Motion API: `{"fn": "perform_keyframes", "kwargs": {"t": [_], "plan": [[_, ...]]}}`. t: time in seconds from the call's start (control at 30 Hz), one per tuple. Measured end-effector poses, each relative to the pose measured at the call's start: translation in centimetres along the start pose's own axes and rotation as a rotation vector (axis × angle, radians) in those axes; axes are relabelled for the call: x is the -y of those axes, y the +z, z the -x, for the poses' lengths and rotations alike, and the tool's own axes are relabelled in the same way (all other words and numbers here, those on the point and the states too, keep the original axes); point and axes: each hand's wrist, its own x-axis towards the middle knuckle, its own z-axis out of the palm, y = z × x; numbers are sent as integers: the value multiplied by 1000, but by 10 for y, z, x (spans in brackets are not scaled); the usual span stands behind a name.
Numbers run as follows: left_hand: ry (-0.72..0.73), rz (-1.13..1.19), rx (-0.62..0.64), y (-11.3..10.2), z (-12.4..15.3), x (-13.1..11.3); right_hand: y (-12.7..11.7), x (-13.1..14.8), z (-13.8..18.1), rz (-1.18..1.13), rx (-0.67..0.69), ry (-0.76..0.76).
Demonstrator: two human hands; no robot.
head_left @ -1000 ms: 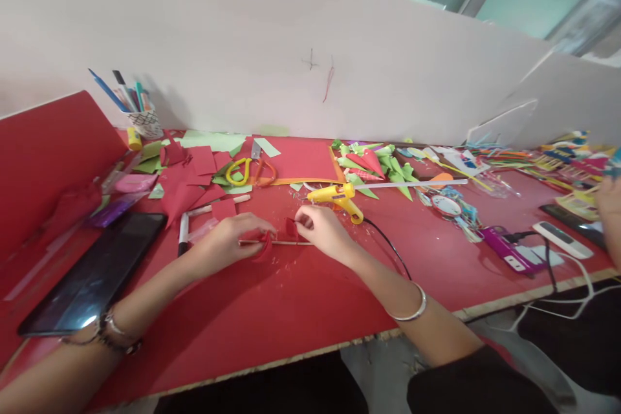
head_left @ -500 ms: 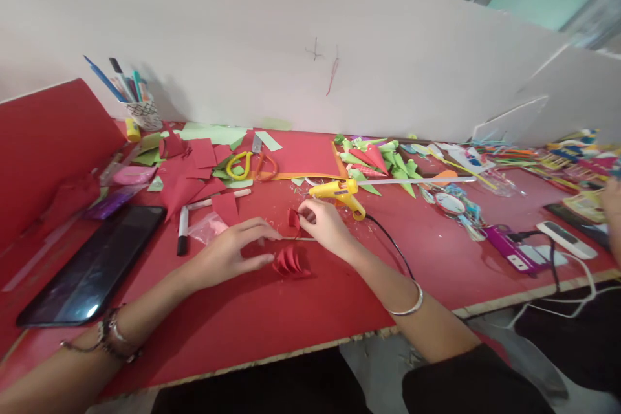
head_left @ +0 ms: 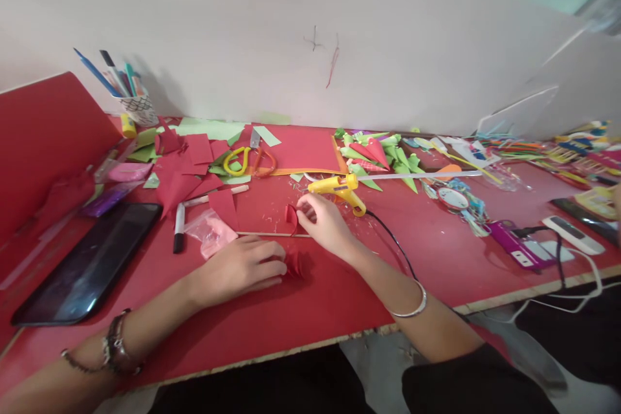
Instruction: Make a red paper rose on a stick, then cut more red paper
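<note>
1. Head view, far left: a dark tablet (head_left: 82,272) lies flat on the red desk (head_left: 301,310). A cup of pens (head_left: 138,107) stands behind it against the white partition.
2. Next come loose red paper scraps (head_left: 191,165) and yellow-handled scissors (head_left: 245,160) at the back of the desk. A black marker (head_left: 177,228) and a pink plastic bag (head_left: 213,233) lie nearer to you.
3. Your left hand (head_left: 242,265) rests palm down on the desk, fingers loose and gripping nothing. Its fingertips touch the folded red paper fan (head_left: 294,264), which lies flat just to their right.
4. A thin wooden stick (head_left: 266,233) lies on the desk just beyond that hand and runs toward your right hand.
5. Your right hand (head_left: 325,223) has thumb and forefinger pinched together on a small red petal (head_left: 291,215), held upright at the stick's right end.
6. The yellow glue gun (head_left: 339,189) sits just behind your right hand. Its black cord (head_left: 392,242) trails past your wrist.
7. Farther right lie green and red paper cones (head_left: 378,158), then a purple power strip (head_left: 514,242) and a white remote (head_left: 572,234), well apart from your hands.
</note>
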Motion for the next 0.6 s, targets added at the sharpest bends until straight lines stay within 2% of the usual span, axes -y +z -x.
{"fn": "perform_keyframes", "kwargs": {"t": [0.1,0.23,0.43,0.5,0.6], "plan": [[-7,7,22,-1,-1,1,-2,2,0,-3,-7,-4],[-154,331,42,-3,0,7,-10,10,1,-42,5,-50],[-468,879,-81,-12,10,23,-21,30,8,-245,324,-153],[-507,1015,-102,-13,11,27,-20,35,10,-306,358,-163],[-521,1082,-133,-12,11,27,-17,40,11,-351,350,-167]]}}
